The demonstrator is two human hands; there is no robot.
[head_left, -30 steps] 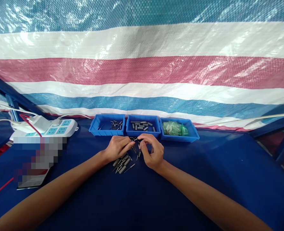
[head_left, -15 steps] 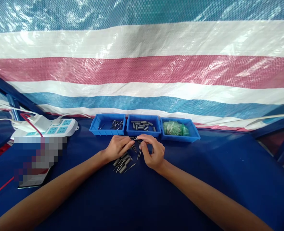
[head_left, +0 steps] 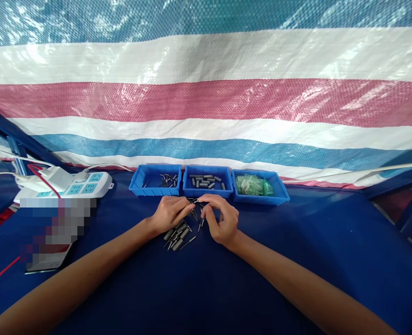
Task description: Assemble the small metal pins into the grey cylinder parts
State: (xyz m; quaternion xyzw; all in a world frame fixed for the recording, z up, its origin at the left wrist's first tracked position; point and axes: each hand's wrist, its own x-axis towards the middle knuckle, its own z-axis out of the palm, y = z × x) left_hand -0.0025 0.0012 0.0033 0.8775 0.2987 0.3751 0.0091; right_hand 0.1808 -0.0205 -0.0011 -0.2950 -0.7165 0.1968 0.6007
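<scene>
My left hand (head_left: 171,214) is closed in a pinch just in front of the middle blue bin. Facing it, my right hand (head_left: 222,219) also pinches, its thumb and forefinger meeting the left fingertips. Between them is a small, thin metal piece that looks like a blind rivet (head_left: 196,200), mostly hidden by the fingers. More such rivets (head_left: 201,224) lie on the table below the fingertips. Beside my left wrist is a loose pile of grey metal cylinders (head_left: 177,244) mixed with rivets, and a single rivet lies at its right edge.
Three blue bins stand in a row: the left bin (head_left: 136,186) holds rivets, the middle bin (head_left: 208,193) grey cylinders, the right bin (head_left: 262,200) greenish clear plastic packets. A power strip (head_left: 103,184) with cables and a phone-like device (head_left: 49,264) lie left. A striped tarp (head_left: 206,100) hangs behind.
The view has shifted very slightly. Both hands keep the same pinch at the same spot, and the pieces on the table and in the bins look unmoved.
</scene>
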